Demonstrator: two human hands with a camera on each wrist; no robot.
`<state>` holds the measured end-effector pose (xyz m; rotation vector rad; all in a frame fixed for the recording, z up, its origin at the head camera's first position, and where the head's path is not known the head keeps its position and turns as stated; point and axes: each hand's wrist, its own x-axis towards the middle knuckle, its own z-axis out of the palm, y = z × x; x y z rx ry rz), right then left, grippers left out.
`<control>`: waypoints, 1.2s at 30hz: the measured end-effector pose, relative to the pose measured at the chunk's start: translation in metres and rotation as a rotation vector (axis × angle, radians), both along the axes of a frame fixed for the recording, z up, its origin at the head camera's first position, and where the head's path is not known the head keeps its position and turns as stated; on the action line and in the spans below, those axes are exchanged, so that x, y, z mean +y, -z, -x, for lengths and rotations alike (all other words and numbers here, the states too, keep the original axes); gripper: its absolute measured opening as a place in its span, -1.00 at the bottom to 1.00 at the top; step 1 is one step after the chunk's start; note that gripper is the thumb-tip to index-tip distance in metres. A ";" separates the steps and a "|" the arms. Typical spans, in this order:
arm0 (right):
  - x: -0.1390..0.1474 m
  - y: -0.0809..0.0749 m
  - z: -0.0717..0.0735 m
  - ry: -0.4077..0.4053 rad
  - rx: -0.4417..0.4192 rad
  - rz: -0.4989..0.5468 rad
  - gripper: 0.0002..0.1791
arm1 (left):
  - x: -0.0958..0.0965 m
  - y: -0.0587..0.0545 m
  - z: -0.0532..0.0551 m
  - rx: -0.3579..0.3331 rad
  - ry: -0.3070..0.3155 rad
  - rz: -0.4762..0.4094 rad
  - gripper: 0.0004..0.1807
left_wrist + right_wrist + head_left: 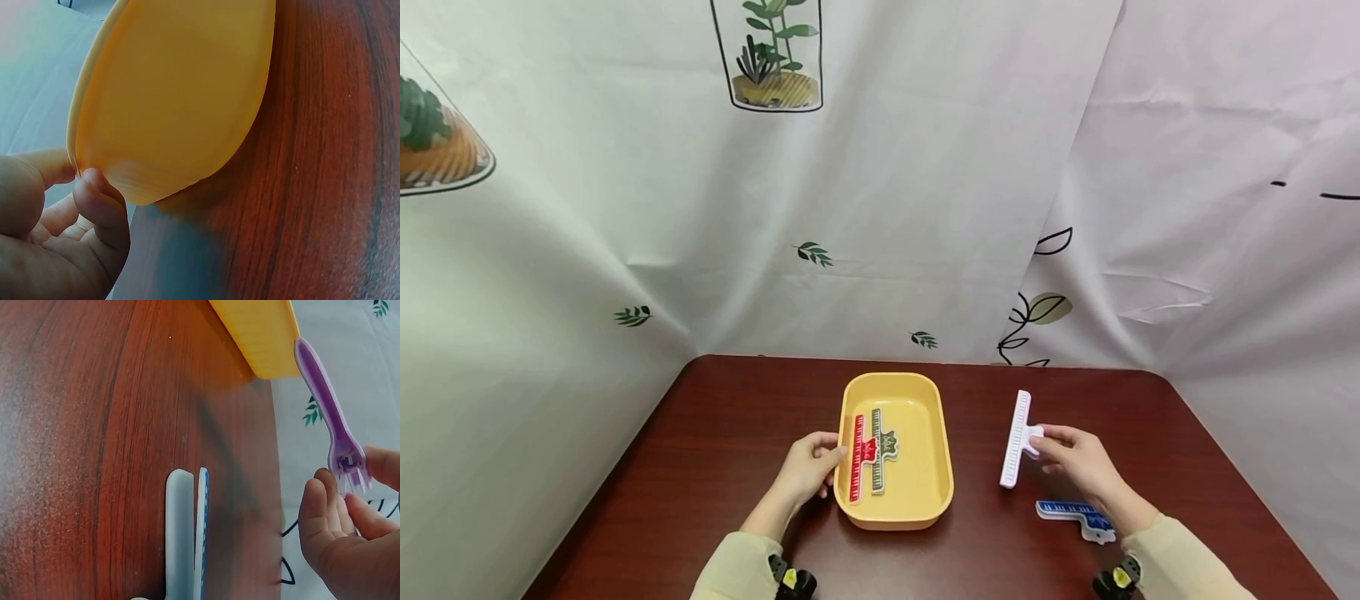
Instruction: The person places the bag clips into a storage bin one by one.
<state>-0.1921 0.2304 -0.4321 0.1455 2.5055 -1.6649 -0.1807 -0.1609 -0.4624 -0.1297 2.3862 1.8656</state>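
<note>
My left hand (807,467) pinches the left rim of a yellow plastic tray (919,475), thumb and fingers on either side of the edge. Inside the tray, a red sheet clip (856,467) and a dark grey-green sheet clip (877,475) lie side by side, both with piano-key markings. Over the table right of the tray, my right hand (1078,460) pinches a pale purple sheet clip (1017,442) by its grip end; its long bar points up in the right wrist view. Below that hand, a blue sheet clip (1060,510) lies on the table, partly hidden by the wrist.
The dark red wood-grain table (730,433) has rounded back corners. A pale cloth (880,208) printed with plants hangs behind it and along both sides. Each wrist carries a black strapped camera.
</note>
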 end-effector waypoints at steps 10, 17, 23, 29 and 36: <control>-0.005 -0.001 0.003 -0.022 0.000 0.013 -0.38 | 0.004 0.000 0.001 -0.036 -0.037 0.015 -0.63; -0.009 -0.002 0.003 -0.034 0.007 0.006 -0.38 | 0.002 0.000 0.001 -0.034 -0.029 0.010 -0.61; -0.012 -0.002 0.003 -0.038 0.001 0.035 -0.40 | 0.001 0.002 0.003 -0.039 -0.041 0.009 -0.63; -0.015 -0.003 0.002 -0.046 0.012 0.054 -0.42 | 0.001 0.000 0.002 -0.047 -0.041 0.013 -0.62; -0.016 -0.007 0.000 -0.049 0.021 0.059 -0.43 | 0.002 0.001 0.004 -0.032 -0.037 0.012 -0.63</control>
